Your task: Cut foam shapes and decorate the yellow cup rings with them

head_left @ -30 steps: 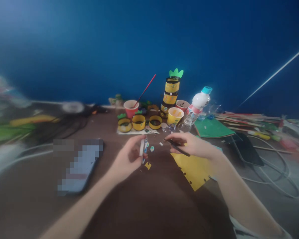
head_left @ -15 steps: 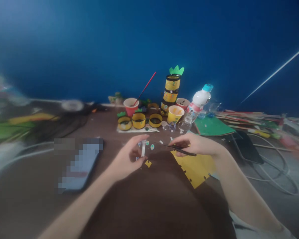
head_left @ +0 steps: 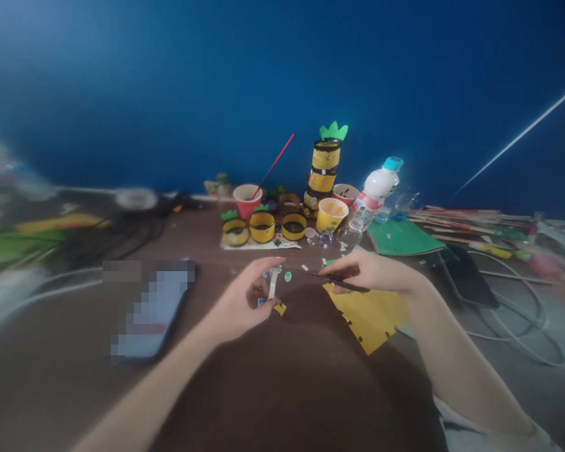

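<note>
My left hand (head_left: 247, 295) is closed around a narrow white strip, which looks like a tape roll (head_left: 273, 284) seen edge-on. A bit of blue and white shows behind it between my fingers. In my right hand (head_left: 358, 273) are slim black tweezers (head_left: 346, 284), their pointed tip aimed left toward the tape with a gap between. On the brown table near my hands lie a small round sticker (head_left: 288, 276), a white scrap (head_left: 305, 267) and a small yellow paper piece (head_left: 281, 309). Yellow paper (head_left: 370, 320) with notched edges lies under my right forearm.
Yellow-and-black rings (head_left: 262, 228) stand on a printed sheet. Behind are a stacked yellow tower (head_left: 324, 181), a red cup (head_left: 247, 204) with a brush, a yellow cup (head_left: 330, 218) and a bottle (head_left: 374, 191). A phone (head_left: 162, 314) lies left, green sheets (head_left: 405, 237) right.
The tape roll has tilted slightly in my left hand. The tweezers have shifted a little, and both hands stay in nearly the same place.
</note>
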A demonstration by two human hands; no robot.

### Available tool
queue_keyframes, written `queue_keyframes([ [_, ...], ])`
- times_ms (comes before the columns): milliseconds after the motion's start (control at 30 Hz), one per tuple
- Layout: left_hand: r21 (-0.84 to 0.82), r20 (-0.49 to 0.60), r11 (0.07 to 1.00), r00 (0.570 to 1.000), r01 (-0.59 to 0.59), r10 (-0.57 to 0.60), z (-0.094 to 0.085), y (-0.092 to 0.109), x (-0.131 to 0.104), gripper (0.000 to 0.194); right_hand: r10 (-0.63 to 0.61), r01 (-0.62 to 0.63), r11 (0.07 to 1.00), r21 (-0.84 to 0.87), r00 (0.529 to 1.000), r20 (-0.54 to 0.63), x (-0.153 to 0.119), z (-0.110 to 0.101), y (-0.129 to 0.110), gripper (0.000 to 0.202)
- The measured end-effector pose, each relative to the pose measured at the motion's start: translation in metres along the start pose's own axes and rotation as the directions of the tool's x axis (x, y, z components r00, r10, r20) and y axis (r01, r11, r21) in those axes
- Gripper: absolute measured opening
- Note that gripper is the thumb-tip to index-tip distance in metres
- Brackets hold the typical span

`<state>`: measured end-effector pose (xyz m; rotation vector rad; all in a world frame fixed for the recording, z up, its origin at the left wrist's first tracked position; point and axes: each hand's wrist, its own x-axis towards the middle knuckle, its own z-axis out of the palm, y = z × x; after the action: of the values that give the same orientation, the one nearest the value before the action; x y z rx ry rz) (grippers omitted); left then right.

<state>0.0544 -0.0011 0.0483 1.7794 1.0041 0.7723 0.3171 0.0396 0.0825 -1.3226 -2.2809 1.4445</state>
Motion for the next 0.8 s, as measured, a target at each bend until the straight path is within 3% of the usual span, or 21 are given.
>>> queue_keyframes([
  [800, -0.062, 0.072, 0.996, 0.996, 0.058, -0.054, 0.0005, -0.0017, -0.001, 0.056, 0.053, -0.057, 0.996, 0.064, 0.997, 0.063, 0.0005, -0.0057, 0.0054, 0.047],
])
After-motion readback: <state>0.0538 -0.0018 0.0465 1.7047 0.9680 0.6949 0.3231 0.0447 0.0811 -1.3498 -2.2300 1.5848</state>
